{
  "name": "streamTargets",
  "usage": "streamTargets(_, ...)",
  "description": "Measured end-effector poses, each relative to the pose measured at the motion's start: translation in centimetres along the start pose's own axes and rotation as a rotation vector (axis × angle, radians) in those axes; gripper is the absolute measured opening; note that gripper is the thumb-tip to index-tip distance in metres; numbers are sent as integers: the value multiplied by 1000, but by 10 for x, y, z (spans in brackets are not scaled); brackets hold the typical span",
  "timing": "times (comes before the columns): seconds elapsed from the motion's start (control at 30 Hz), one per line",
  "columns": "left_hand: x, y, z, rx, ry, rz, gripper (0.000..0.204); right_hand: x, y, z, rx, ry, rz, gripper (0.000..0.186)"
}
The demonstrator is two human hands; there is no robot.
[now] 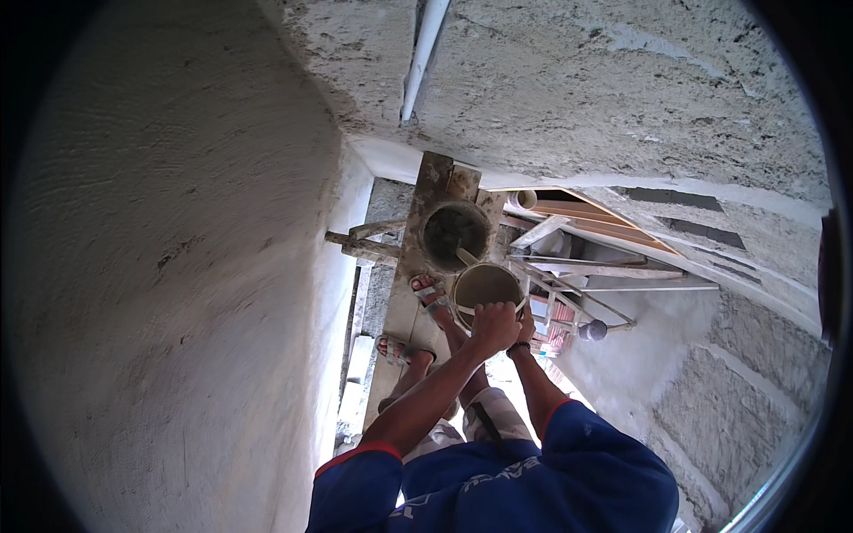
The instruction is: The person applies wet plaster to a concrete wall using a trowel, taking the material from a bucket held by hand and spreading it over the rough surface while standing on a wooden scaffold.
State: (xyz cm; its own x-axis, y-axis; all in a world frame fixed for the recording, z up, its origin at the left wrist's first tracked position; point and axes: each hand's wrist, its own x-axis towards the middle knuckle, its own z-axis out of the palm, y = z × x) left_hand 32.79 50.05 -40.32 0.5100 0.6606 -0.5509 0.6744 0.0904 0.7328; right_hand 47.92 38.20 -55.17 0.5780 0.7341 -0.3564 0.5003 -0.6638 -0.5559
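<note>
I stand in sandals on a narrow wooden plank (pixel 434 182) high between two walls. My left hand (pixel 491 325) and my right hand (pixel 526 327) are together at the near rim of a round bucket (pixel 485 286) with pale grey insides, both closed on its rim. Just beyond it a second bucket (pixel 456 233) holding dark wet mortar rests on the plank, with a tool handle (pixel 466 256) sticking out of it toward the held bucket. My feet (pixel 429 293) are on the plank left of the held bucket.
A rough plastered wall (pixel 178 266) fills the left side. Another grey plastered wall (pixel 604 89) with a white pipe (pixel 425 53) runs across the top. Wooden poles and frames (pixel 586 266) lie below right, beside a block wall (pixel 729 409).
</note>
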Motion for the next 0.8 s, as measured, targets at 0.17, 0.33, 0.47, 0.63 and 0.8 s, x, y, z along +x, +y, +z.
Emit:
streamTargets(0.17, 19, -5, 6, 4, 22, -37, 35, 11, -1, 7, 22, -68, 187, 45)
streamTargets(0.33, 30, -2, -1, 5, 31, 3, 38, 30, 6, 14, 309, -68, 343, 40)
streamTargets(0.47, 36, -8, -2, 5, 24, 12, 40, 32, -11, 8, -144, -109, 209, 39)
streamTargets(0.63, 43, -14, 0, -24, 23, -26, 43, 32, -33, 2, -223, -84, 95, 41)
streamTargets(0.8, 48, -15, -1, -35, -2, -5, 43, 47, -22, -4, -288, -175, 172, 50)
